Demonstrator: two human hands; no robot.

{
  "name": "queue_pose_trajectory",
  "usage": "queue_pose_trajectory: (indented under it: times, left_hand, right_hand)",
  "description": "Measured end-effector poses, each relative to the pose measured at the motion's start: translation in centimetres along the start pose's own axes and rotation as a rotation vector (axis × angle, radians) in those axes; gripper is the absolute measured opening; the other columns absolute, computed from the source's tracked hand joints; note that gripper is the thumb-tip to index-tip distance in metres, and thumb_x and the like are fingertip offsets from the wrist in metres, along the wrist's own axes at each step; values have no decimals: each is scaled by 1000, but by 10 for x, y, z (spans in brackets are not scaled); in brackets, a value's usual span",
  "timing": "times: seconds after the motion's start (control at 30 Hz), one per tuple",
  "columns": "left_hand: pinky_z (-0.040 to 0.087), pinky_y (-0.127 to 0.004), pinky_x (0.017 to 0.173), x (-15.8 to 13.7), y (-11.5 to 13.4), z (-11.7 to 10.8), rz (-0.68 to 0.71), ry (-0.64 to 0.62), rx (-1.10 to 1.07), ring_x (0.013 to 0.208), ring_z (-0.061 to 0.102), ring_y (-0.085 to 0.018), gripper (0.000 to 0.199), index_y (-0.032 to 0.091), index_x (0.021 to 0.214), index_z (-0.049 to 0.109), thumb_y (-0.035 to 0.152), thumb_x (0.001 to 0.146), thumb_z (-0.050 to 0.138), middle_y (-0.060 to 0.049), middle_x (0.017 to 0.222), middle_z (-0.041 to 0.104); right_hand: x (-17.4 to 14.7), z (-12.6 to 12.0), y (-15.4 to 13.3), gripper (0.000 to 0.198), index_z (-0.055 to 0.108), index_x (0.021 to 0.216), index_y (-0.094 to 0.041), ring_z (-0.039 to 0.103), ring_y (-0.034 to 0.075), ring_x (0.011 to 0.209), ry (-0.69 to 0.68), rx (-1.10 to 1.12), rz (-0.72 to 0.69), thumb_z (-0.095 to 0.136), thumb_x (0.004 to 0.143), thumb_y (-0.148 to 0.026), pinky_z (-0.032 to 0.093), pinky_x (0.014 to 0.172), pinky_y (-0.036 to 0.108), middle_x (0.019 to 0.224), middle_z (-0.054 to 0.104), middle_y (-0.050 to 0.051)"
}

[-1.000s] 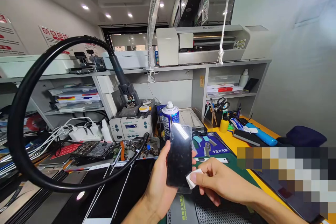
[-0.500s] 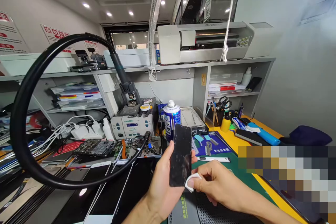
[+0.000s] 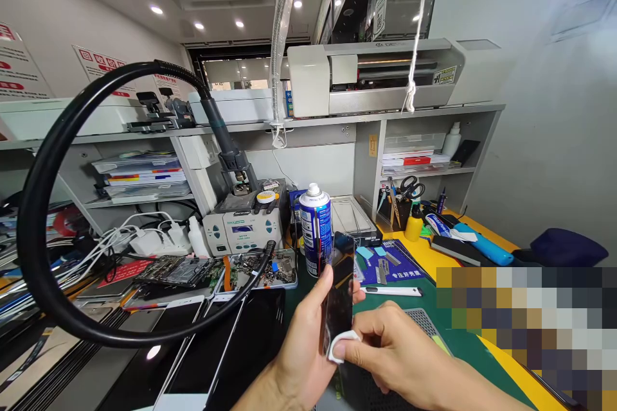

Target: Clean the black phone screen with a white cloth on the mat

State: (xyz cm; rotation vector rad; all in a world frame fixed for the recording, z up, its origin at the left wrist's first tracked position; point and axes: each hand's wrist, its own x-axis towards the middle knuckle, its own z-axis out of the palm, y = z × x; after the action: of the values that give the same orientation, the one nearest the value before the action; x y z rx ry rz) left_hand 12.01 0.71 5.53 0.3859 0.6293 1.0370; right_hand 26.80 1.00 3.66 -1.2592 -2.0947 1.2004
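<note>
My left hand [image 3: 301, 347] holds a black phone screen [image 3: 338, 292] upright by its edges, turned nearly edge-on to me. Pinched in the fingers of my right hand [image 3: 385, 350] is a small white wipe [image 3: 340, 343], pressed against the lower end of the screen. Both hands hover above a dark green work mat [image 3: 424, 308] near the bench's front edge. A blue and white spray can [image 3: 315, 225] stands just behind the screen.
A thick black hose [image 3: 58, 205] loops from the grey rework station [image 3: 243, 228] across the left. Several phone panels [image 3: 202, 359] lie at front left. A parts tray [image 3: 255, 268], a white pen [image 3: 393, 292], scissors [image 3: 409, 189] and shelves with a white machine [image 3: 376, 77] sit behind.
My left hand has turned the screen from facing me to nearly edge-on and lowered it slightly. My right hand slid the wipe down and left along it.
</note>
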Motion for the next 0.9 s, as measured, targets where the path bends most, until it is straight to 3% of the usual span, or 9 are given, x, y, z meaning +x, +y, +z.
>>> queue_pose_trajectory:
  times: [0.27,0.5,0.6,0.73,0.9]
  left_hand:
    - [48,-25,65,2,-6,-2,23,17,18,70,61,-14,30,16,96,67,45,95,63,-5,92,67]
    - [50,-26,82,1,-10,-2,66,-46,3,92,67,-19,24,19,107,67,38,92,69,-4,95,69]
    - [51,-30,86,2,-13,-4,41,-106,9,98,69,-23,32,19,119,66,39,93,66,-6,103,72]
    - [49,-37,92,2,-16,-9,16,-280,44,106,67,-30,49,16,129,65,51,96,57,-11,112,73]
    - [44,-36,101,4,-17,-17,10,-350,115,123,57,-28,54,25,135,62,61,95,54,-6,126,69]
  right_hand:
    - [-4,4,-5,46,52,61,-18,41,8,43,-3,70,-67,62,90,-53,24,43,23,46,47,-5]
    - [-3,4,-2,48,56,60,-18,40,8,40,30,160,-75,66,88,-54,25,40,21,43,45,-6]
    - [-2,2,2,48,57,59,-17,42,8,39,57,228,-105,67,89,-54,27,40,20,43,46,-6]
    - [1,0,6,48,57,61,-18,44,8,39,107,294,-99,65,91,-54,29,39,19,42,47,-6]
    - [4,-7,4,48,56,64,-18,46,8,36,163,415,-67,68,86,-60,31,35,17,44,50,-6]
